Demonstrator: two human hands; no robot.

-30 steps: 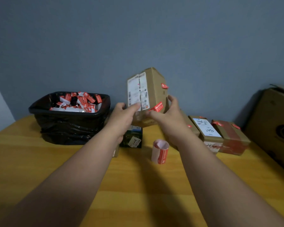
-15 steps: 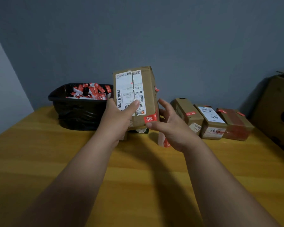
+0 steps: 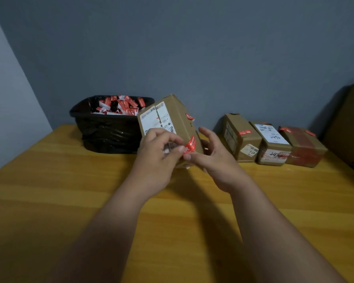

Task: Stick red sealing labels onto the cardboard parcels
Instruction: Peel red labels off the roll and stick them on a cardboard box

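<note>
The tabletop (image 3: 49, 201) lies open along its near edge. At the far edge, a black bin (image 3: 108, 133) and three parcels (image 3: 274, 144) block passage; a large box (image 3: 352, 127) stands at the right edge.

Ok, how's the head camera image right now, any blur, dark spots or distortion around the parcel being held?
Head view: dim, warm light; the held parcel and its red label are soft, so the print is unreadable. Both forearms cast broad shadows on the table. The left hand and right hand are slightly blurred. Wide-angle bending shows at the frame edges, and the large box at right sits in deep shadow.
</note>
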